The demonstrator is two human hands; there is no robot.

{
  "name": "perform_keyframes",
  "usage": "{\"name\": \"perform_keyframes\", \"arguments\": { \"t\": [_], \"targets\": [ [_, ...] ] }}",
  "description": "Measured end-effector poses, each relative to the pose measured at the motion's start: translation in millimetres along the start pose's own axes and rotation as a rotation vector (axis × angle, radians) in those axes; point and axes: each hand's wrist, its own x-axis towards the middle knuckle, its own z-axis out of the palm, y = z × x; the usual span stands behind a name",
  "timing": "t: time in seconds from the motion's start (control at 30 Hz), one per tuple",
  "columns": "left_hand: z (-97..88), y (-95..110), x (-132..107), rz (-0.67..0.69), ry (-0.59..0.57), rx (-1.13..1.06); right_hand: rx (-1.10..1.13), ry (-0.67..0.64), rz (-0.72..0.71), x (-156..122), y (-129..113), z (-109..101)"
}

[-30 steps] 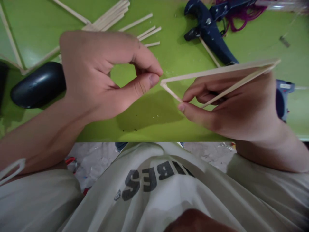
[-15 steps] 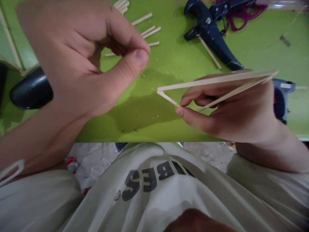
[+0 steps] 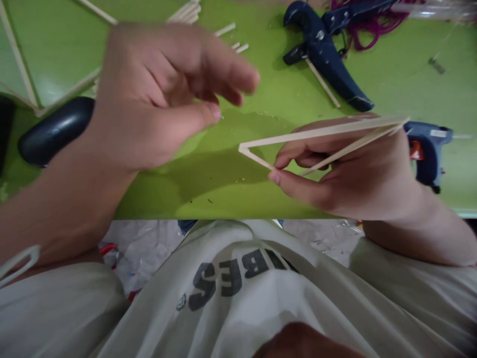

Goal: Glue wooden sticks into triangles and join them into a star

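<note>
My right hand (image 3: 350,169) pinches a thin triangle of wooden sticks (image 3: 316,134) and holds it level above the green table (image 3: 261,89); thumb and fingers are closed on its lower stick. The triangle's sharp corner points left. My left hand (image 3: 156,94) hovers to the left of that corner, blurred by motion, with fingers loosely spread and thumb apart, and nothing in it. It does not touch the triangle.
Loose wooden sticks (image 3: 227,35) lie at the back of the table. A dark blue glue gun (image 3: 328,54) lies at back right, a lighter blue glue gun (image 3: 428,149) behind my right hand. A black rounded object (image 3: 52,132) sits at left.
My left hand let go of the triangle's corner, rose, then opened from a pinch to spread fingers. My right hand has lowered the triangle slightly and shifted it left.
</note>
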Motion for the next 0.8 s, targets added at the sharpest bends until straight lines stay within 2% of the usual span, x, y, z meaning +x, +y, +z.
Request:
{"name": "perform_keyframes", "arguments": {
  "t": [0.1, 0.17, 0.33, 0.47, 0.57, 0.7, 0.73, 0.8],
  "targets": [
    [15.9, 9.0, -8.7, 0.000, -0.016, 0.006, 0.021, 0.024, -0.006, -0.3, 0.6, 0.5],
    [17.8, 13.3, -12.1, -0.006, -0.065, 0.027, 0.022, 0.026, -0.001, -0.7, 0.7, 0.8],
    [-11.6, 9.0, -1.4, -0.030, -0.355, 0.164, 0.043, 0.027, -0.001, -0.8, -0.7, 0.6],
    [-23.1, 2.3, 7.3, 0.069, -0.291, 0.197, 0.060, 0.005, 0.009, -0.2, -2.3, -0.5],
    [-21.0, -5.1, 7.8, 0.003, -0.250, 0.179, 0.055, -0.003, 0.010, -0.1, -2.5, -1.3],
    [-25.2, -27.4, 7.1, -0.011, 0.013, 0.235, 0.051, -0.022, -0.007, -0.3, -2.9, -1.9],
    [-27.9, -33.4, 7.0, 0.026, 0.100, 0.278, 0.048, -0.028, -0.011, -0.2, -3.0, -1.7],
    [-32.0, -42.2, 6.5, 0.095, 0.169, 0.429, 0.053, -0.036, -0.020, 0.3, -3.1, -0.7]
  ]
}}
